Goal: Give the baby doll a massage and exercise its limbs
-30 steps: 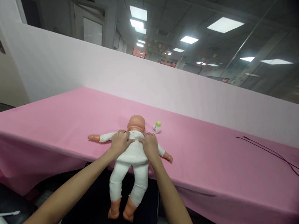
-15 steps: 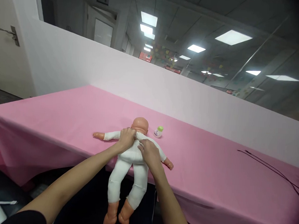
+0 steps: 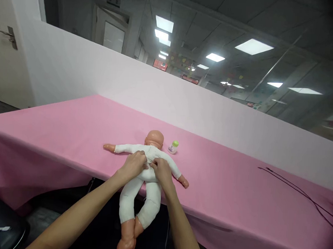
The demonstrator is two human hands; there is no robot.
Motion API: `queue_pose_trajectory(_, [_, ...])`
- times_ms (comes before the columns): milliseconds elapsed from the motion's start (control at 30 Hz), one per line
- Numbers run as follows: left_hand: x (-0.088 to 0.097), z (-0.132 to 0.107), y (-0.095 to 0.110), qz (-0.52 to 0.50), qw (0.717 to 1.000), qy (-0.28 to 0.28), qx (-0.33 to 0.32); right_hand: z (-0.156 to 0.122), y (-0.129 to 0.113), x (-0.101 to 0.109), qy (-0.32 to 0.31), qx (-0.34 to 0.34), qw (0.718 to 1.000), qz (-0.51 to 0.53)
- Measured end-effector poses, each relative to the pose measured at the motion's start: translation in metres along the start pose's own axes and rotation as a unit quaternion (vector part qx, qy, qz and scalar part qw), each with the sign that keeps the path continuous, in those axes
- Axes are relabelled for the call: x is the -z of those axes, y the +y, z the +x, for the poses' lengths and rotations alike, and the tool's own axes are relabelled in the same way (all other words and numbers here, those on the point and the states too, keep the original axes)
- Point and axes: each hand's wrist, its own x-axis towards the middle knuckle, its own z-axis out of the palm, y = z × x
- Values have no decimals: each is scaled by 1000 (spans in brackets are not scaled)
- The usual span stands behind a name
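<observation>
A baby doll (image 3: 152,152) with a white cloth body lies on the pink-covered table, its bald head toward the wall. Its arms are spread to both sides, and its legs hang over the near edge with the feet close together. My left hand (image 3: 136,164) is closed on the cloth at the middle of the torso. Facing it, my right hand (image 3: 163,172) pinches the same cloth, thumb and fingers together. The fingertips of both hands almost meet. Beside the doll's head, to the right, stands a small clear bottle (image 3: 173,147) with a green lid.
A pink cloth (image 3: 222,180) covers the table and hangs over its front. Thin black cables (image 3: 298,189) lie at the right. Behind runs a low white wall (image 3: 124,80) with glass above. A black seat (image 3: 3,214) bearing a white object is at lower left.
Both hands have slid down from the doll's upper back to mid-torso and come closer together. The doll's lower legs have swung together, feet now overlapping. The view has shifted slightly.
</observation>
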Motion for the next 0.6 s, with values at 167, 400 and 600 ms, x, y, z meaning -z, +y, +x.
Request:
queue_pose_trajectory(167, [-3, -2, 1, 15, 1000, 6, -19, -18, 9, 14, 7, 16, 1000, 24])
queue_pose_trajectory(400, [-21, 6, 6, 20, 999, -12, 27, -23, 0, -6, 23, 0, 995, -101])
queue_pose_trajectory(600, [-27, 4, 1, -18, 999, 16, 48, -36, -7, 2, 41, 30, 994, -92])
